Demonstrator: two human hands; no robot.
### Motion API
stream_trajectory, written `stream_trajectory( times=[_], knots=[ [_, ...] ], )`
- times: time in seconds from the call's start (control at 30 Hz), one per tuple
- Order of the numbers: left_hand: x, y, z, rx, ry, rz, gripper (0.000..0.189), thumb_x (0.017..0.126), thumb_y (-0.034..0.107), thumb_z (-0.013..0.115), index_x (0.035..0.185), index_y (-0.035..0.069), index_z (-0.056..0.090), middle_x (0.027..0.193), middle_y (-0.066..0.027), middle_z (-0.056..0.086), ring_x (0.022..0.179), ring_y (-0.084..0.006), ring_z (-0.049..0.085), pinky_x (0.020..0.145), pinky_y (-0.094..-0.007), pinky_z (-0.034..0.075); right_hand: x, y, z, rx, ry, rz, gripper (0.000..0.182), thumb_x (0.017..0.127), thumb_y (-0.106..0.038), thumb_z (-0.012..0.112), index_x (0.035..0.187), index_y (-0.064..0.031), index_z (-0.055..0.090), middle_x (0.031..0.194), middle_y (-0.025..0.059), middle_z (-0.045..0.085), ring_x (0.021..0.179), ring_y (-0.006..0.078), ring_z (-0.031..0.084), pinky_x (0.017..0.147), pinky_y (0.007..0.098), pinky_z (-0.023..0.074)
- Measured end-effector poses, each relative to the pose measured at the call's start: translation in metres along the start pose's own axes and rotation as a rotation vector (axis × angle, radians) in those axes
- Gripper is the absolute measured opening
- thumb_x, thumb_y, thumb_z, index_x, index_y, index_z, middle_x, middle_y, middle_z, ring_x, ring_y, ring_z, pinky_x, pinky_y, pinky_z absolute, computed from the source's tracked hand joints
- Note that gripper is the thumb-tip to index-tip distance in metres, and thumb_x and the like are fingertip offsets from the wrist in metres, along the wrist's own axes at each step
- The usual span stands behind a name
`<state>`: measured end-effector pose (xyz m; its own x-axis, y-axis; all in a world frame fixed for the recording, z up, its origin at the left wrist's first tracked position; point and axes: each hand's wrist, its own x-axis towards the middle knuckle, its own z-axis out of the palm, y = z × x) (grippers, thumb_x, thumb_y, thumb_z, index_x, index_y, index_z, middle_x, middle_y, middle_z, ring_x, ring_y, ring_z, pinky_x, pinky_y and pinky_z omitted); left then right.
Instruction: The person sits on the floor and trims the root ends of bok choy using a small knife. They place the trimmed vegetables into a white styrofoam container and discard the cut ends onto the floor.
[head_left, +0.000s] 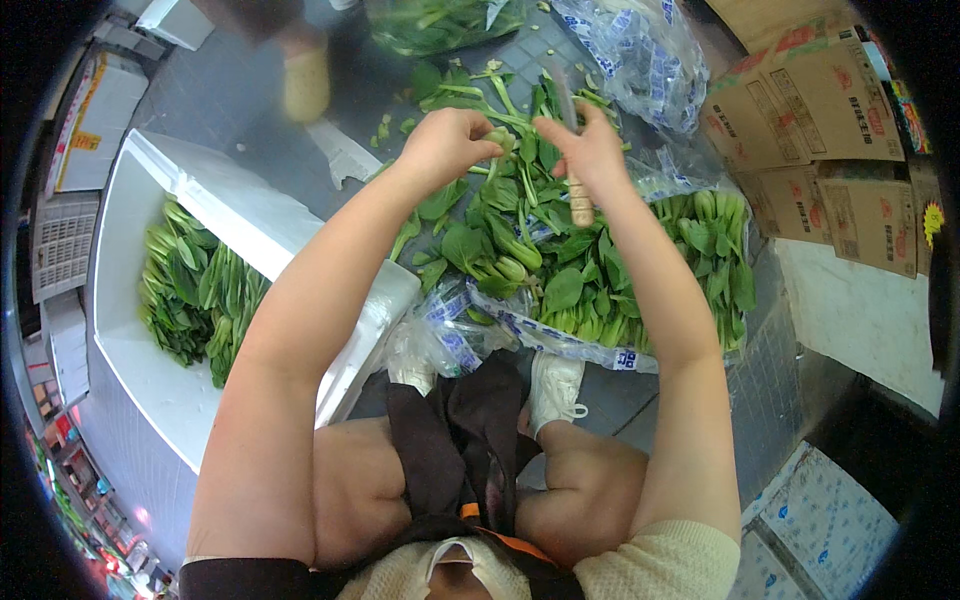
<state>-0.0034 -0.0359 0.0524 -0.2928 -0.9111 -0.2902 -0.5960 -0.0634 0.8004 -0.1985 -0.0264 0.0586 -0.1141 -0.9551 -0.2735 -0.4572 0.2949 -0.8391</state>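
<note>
My left hand (450, 146) pinches the pale base of a leafy green stalk (501, 139) between thumb and fingertips. My right hand (589, 154) holds a knife (580, 199) with a light, ridged handle, its blade pointing away from me and slightly blurred. Below both hands lies a loose heap of leafy greens (517, 217) resembling bok choy. Greens in tidy rows (600, 326) lie on a printed plastic bag (555, 345) at the heap's near right. More greens (202, 285) are stacked inside a white foam box (116, 300) on my left.
Cardboard cartons (810, 105) stand at the right. Crumpled printed plastic (645, 52) and a clear bag of greens (442, 22) lie at the far side. A blurred leg and yellowish shoe (306, 82) of another person show at the upper left. Trimmed scraps (382, 129) dot the tiled floor.
</note>
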Motion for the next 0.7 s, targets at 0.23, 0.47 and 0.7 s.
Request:
stream_trajectory(
  times=[0.23,0.47,0.7],
  knots=[
    [-0.006,0.000,0.005,0.329,0.086,0.230,0.038,0.066,0.023,0.074,0.099,0.011,0.060,0.086,-0.0104,0.065,0.081,-0.0290,0.062,0.067,-0.0394,0.049,-0.007,0.006,0.015,0.224,-0.348,-0.114,0.022,0.078,-0.017,0.069,0.090,-0.0002,0.062,0.067,0.0037,0.060,0.048,0.0105,0.054,0.043,0.0254,0.0412],
    [-0.012,0.010,0.012,0.474,0.300,0.398,0.043,0.066,0.016,0.069,0.106,0.012,0.053,0.111,-0.0074,0.055,0.082,-0.0332,0.061,0.068,-0.0426,0.050,-0.015,0.005,0.024,0.273,-0.117,-0.116,0.016,0.084,-0.017,0.061,0.087,-0.0008,0.061,0.067,0.0042,0.059,0.048,0.0103,0.054,0.045,0.0249,0.0414],
    [-0.013,0.009,0.007,0.450,0.455,0.629,0.034,0.070,0.013,0.065,0.103,0.013,0.057,0.102,-0.0088,0.058,0.075,-0.0336,0.059,0.065,-0.0411,0.049,-0.007,-0.003,0.014,0.613,-0.165,0.037,0.016,0.084,-0.016,0.062,0.090,-0.0007,0.059,0.066,0.0025,0.056,0.047,0.0103,0.048,0.044,0.0234,0.0380]
  ],
)
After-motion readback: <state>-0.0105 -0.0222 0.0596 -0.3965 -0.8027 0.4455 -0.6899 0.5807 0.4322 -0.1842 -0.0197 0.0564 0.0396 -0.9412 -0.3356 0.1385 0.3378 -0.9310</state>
